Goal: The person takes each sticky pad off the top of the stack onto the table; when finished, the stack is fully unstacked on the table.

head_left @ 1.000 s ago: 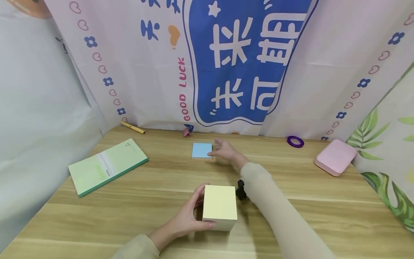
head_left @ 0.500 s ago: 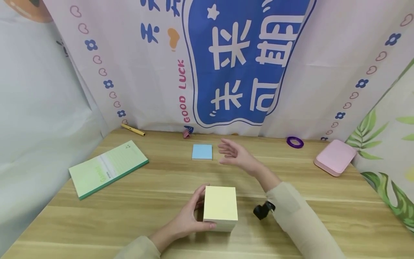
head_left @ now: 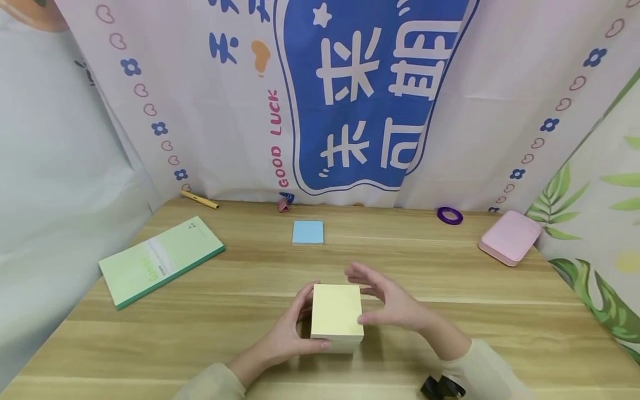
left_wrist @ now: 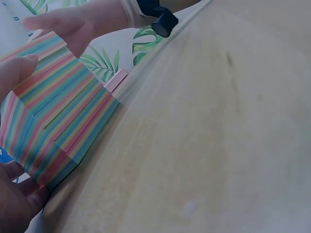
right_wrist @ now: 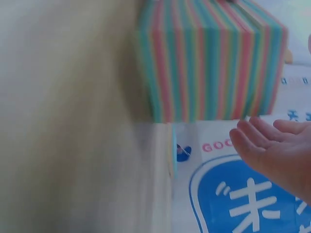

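Observation:
A thick block of sticky notes [head_left: 336, 310], pale yellow on top, stands on the wooden table in the head view. Both wrist views show the striped sides of this block [left_wrist: 65, 111] in pink, teal and yellow. My left hand [head_left: 282, 336] grips its left side, thumb on the near face and fingers round the far one. At the block's right is my right hand [head_left: 397, 304], fingers loosely extended and thumb by the right edge; whether it touches is hard to tell. Farther back lies a small light-blue sticky note pad [head_left: 308, 232].
On the left lies a green notepad [head_left: 161, 261], with a yellow pen [head_left: 200, 199] behind it. Small binder clips [head_left: 284, 203] sit at the back edge. A purple tape roll [head_left: 450, 216] and a pink case [head_left: 511, 238] are at the right. A printed cloth [head_left: 240, 139] hangs behind.
My right hand has left the blue pad and come back toward me, to the right side of the sticky note block. My left hand keeps its grip on the block.

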A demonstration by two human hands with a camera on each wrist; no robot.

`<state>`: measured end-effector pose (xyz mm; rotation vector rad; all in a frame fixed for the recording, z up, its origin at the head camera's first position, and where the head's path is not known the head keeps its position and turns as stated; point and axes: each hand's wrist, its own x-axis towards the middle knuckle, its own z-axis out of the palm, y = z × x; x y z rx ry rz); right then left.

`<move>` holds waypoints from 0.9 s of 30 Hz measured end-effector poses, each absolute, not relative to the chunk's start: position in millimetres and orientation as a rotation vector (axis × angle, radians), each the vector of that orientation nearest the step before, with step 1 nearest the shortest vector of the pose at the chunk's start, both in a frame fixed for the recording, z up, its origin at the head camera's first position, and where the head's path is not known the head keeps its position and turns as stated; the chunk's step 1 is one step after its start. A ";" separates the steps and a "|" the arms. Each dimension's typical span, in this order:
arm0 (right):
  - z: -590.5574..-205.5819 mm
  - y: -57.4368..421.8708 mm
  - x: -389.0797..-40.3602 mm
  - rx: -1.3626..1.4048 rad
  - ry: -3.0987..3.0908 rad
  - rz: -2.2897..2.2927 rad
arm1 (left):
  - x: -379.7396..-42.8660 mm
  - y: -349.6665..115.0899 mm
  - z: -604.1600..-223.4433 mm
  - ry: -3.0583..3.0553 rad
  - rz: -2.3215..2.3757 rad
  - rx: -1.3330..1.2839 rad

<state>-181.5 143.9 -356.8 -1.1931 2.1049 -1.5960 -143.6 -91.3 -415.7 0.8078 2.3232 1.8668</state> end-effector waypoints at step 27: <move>-368.1 179.9 -163.1 -1.068 2.046 -1.720 | -145.2 -91.4 -416.8 2.349 1.825 0.806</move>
